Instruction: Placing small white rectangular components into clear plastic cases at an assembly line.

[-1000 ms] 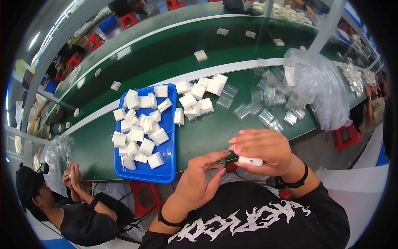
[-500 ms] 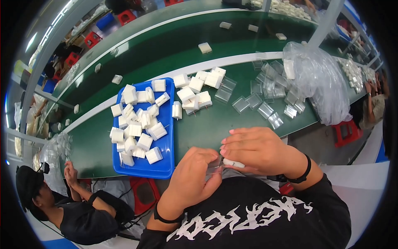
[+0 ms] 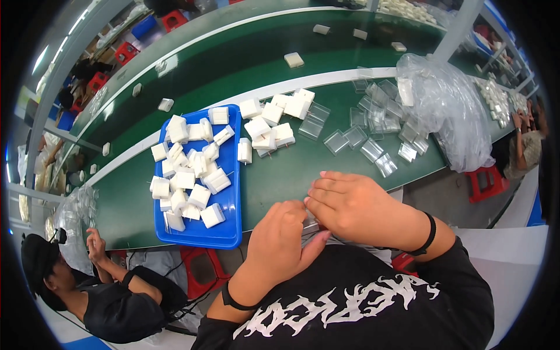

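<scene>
My left hand [image 3: 274,242] and my right hand [image 3: 364,207] meet in front of my chest, just off the near edge of the green table. Between them shows a bit of a clear plastic cover [image 3: 309,221], pinched by the left fingers and thumb. My right hand curls over its other end; the white block seen in it earlier is now hidden by the fingers. Left of my hands, a blue tray [image 3: 237,204] carries many white blocks [image 3: 200,196] with clear covers. More white blocks [image 3: 273,114] are heaped beside it, and loose clear covers [image 3: 371,150] lie farther right.
Beyond a white rail, a green belt [image 3: 233,64] bears scattered white pieces [image 3: 294,59]. A large clear plastic bag [image 3: 449,111] slumps at the right, near a grey post [image 3: 461,32]. A co-worker [image 3: 116,291] sits at the left; red stools [image 3: 487,184] stand below the table.
My hands have come closer together, the right fingers sliding over toward the left hand. The white block has gone out of sight between them. Pieces on the belt have shifted slightly right.
</scene>
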Action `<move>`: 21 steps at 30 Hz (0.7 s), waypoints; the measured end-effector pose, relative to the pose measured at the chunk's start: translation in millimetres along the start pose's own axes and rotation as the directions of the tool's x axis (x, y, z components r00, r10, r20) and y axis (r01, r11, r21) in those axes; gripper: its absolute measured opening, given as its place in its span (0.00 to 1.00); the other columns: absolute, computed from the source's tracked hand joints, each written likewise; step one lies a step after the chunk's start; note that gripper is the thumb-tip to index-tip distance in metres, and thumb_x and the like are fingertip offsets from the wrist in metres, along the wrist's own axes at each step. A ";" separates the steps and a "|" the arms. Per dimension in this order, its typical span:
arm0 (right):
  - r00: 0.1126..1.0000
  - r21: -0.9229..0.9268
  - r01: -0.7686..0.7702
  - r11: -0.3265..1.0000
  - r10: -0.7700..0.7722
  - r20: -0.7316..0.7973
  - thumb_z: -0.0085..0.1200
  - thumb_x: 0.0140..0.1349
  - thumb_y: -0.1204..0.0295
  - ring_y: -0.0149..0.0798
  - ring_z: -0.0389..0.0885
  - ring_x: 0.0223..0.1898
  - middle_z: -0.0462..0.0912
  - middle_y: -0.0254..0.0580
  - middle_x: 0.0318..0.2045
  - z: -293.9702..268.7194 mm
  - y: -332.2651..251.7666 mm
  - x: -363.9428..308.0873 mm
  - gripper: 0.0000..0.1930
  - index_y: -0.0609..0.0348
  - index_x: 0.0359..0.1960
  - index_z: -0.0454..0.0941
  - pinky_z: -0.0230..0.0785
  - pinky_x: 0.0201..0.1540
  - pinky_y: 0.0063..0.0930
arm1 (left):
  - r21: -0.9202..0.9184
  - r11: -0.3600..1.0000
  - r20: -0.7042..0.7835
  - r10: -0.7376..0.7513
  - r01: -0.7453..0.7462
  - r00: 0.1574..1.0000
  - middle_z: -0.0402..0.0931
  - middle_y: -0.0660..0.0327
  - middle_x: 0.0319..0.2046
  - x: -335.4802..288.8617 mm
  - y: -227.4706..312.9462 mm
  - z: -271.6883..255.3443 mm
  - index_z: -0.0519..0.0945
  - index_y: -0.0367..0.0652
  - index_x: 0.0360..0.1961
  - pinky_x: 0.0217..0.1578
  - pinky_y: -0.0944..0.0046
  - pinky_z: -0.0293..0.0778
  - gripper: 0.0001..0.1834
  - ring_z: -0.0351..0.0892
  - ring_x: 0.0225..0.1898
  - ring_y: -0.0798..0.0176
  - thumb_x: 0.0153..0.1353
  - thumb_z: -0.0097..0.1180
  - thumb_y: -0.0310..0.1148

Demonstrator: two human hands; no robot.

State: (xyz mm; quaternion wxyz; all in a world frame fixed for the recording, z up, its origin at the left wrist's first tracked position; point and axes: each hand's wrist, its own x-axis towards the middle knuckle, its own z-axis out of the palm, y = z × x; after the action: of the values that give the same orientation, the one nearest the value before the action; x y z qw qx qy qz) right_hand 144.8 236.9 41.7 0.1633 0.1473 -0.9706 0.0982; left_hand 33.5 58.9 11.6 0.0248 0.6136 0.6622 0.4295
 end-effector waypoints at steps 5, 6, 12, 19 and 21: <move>1.000 -0.064 -0.016 0.998 0.016 -0.007 0.59 0.49 0.71 0.47 0.86 0.50 0.87 0.48 0.44 6.2 -4.6 -2.6 0.18 0.67 0.42 0.84 0.77 0.60 0.44 | 0.001 0.999 -0.075 -0.036 0.036 0.997 0.78 0.51 0.38 -0.9 -2.2 9.0 0.70 0.39 0.44 0.33 0.52 0.75 0.25 0.78 0.34 0.45 0.49 0.72 0.27; 0.999 -0.037 -0.018 0.999 0.017 -0.043 0.61 0.50 0.71 0.48 0.86 0.49 0.87 0.49 0.43 6.9 -5.2 -1.8 0.17 0.67 0.41 0.83 0.77 0.60 0.44 | 0.000 0.999 -0.073 -0.038 0.038 0.997 0.78 0.51 0.38 -2.2 -1.8 10.4 0.70 0.39 0.44 0.33 0.52 0.75 0.25 0.78 0.34 0.45 0.49 0.72 0.27; 0.963 0.431 0.057 0.901 0.065 -0.263 0.65 0.55 0.73 0.45 0.88 0.47 0.87 0.44 0.42 3.6 1.3 -10.4 0.12 0.62 0.41 0.84 0.81 0.50 0.39 | -0.221 0.961 -0.137 -0.200 0.167 0.970 0.76 0.52 0.35 -9.0 -0.3 6.4 0.70 0.40 0.40 0.33 0.55 0.74 0.23 0.77 0.32 0.48 0.45 0.70 0.25; 0.934 0.342 0.179 0.923 -0.050 -0.355 0.66 0.56 0.75 0.44 0.89 0.42 0.87 0.42 0.38 5.4 4.6 -12.2 0.08 0.61 0.38 0.85 0.83 0.40 0.33 | -0.345 0.924 -0.021 -0.185 0.167 0.982 0.75 0.54 0.37 -9.8 0.7 0.7 0.67 0.40 0.45 0.32 0.61 0.73 0.27 0.73 0.30 0.57 0.46 0.70 0.26; 0.941 0.352 0.167 0.921 -0.042 -0.336 0.66 0.56 0.76 0.44 0.89 0.41 0.86 0.42 0.39 4.7 3.1 -11.8 0.09 0.61 0.39 0.85 0.83 0.39 0.32 | -0.357 0.918 0.000 -0.187 0.175 0.982 0.74 0.55 0.38 -13.1 -1.0 0.8 0.66 0.40 0.46 0.32 0.62 0.73 0.28 0.73 0.30 0.59 0.47 0.71 0.27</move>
State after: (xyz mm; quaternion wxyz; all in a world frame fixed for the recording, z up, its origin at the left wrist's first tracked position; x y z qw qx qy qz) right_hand 153.1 241.7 32.8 0.2930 0.2102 -0.8846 0.2958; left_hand 36.4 48.5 4.0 0.1636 0.5278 0.6277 0.5483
